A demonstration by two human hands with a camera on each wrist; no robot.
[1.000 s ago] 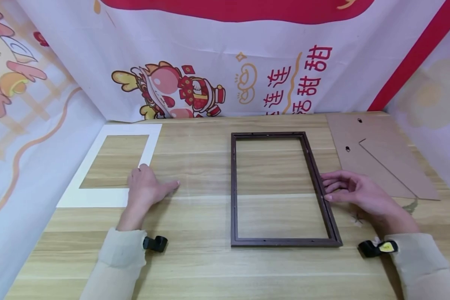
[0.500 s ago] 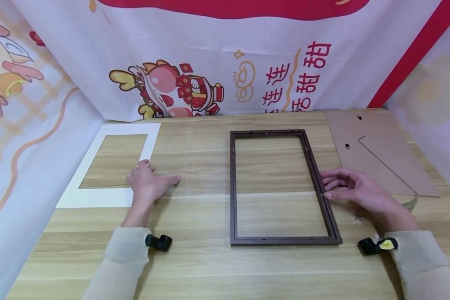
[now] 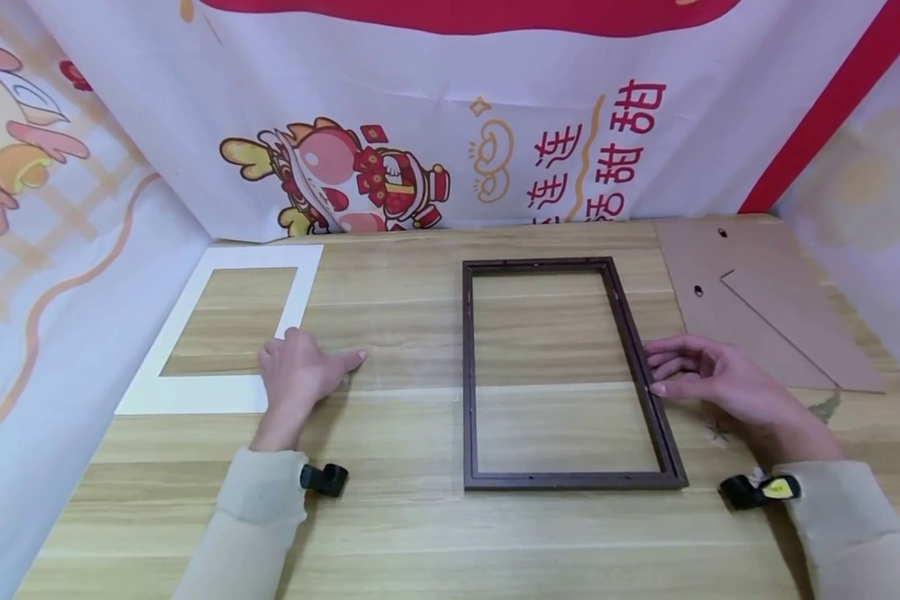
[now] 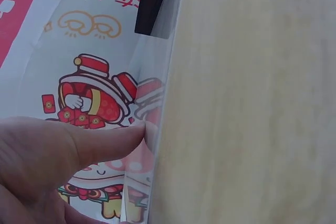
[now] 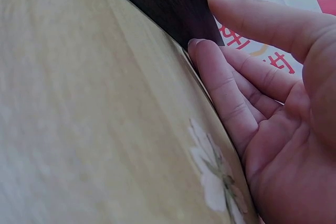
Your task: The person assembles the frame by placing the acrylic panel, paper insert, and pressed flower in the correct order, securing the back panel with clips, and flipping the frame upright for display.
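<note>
A dark brown picture frame [image 3: 572, 481] lies flat on the wooden table, right of the middle. My right hand [image 3: 708, 379] grips its right rail; in the right wrist view the thumb is at the rail's upper edge and curled fingers [image 5: 220, 77] meet its lower side. Between the frame and a white mat [image 3: 187, 394] lies a faint clear sheet [image 3: 405, 367]. My left hand [image 3: 300, 375] rests beside the mat's right edge, thumb stretched out over the clear sheet. In the left wrist view the thumb tip is right at the sheet's reflecting edge.
A brown backing board [image 3: 765, 308] with a stand flap and two small hangers lies at the back right. Printed cloth [image 3: 420, 75] hangs behind the table and along both sides. A small flower print [image 5: 210, 171] marks the tabletop near my right hand.
My left hand has shifted slightly right, and its thumb points further right. The right hand stays at the frame's rail, and the frame has not visibly moved on the table.
</note>
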